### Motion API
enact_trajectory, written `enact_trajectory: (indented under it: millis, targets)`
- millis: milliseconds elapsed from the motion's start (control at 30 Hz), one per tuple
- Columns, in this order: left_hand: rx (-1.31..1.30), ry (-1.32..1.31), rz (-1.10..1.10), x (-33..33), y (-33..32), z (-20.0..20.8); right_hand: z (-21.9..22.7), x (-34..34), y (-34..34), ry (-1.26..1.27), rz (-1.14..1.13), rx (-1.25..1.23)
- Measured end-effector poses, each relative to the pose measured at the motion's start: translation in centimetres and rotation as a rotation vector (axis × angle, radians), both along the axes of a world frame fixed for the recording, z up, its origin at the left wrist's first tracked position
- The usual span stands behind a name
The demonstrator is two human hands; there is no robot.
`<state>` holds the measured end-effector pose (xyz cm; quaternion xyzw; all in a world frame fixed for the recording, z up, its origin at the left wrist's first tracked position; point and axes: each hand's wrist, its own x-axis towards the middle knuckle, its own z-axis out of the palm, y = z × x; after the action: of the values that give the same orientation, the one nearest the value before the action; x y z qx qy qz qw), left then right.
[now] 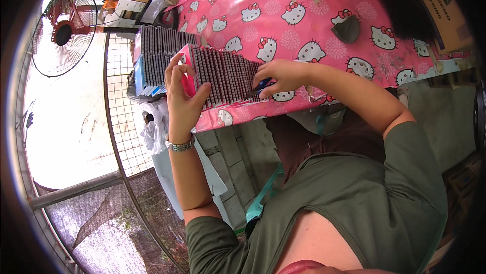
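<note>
1. At the far left, outside a wire mesh screen (pixel 117 122), a standing fan (pixel 63 32) faces the bright floor; it plays no part in the work.
2. Just right of the mesh, at the left edge of the table with the pink cartoon-cat cloth (pixel 324 15), stands a second stack of thin cards (pixel 157 51), grey and blue at its edges, touching the pink row in front of it.
3. The left hand (pixel 183 94), a metal watch on its wrist, is clamped on the near-left end of the row of cards (pixel 225 76): the thumb lies along the row's side and the fingers wrap over a bright pink end piece.
4. The row lies on the cloth near the table's front edge, between the two hands. Its long axis runs left to right, tilting slightly toward the person at the right end; the cards stand on edge, faces toward the row's ends.
5. By the look of it, each card is light, thin and fairly stiff, but the row is loose and would fan or topple if pressed unevenly. It is best held by squeezing both ends together, not lifted from the middle.
6. The right hand (pixel 281 76) rests on the row's right end with the fingers curled together over a small blue thing (pixel 263 85); what that is cannot be told.
7. Farther right on the cloth lie a dark folded piece (pixel 347 28) and a black brush-like thing (pixel 407 13), well apart from the hands.
</note>
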<state>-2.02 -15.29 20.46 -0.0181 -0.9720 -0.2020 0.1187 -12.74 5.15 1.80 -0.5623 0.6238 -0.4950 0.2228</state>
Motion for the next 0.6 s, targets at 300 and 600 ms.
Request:
enact_trajectory:
  millis: [300, 600]
  targets:
    - [-0.011, -0.006, 0.010, 0.0, 0.1, 0.0, -0.6, -0.1, -0.6, -0.038, 0.003, 0.008]
    - [0.019, -0.008, 0.020, 0.1, 0.2, 0.1, -0.9, 0.1, 0.5, 0.076, -0.063, -0.095]
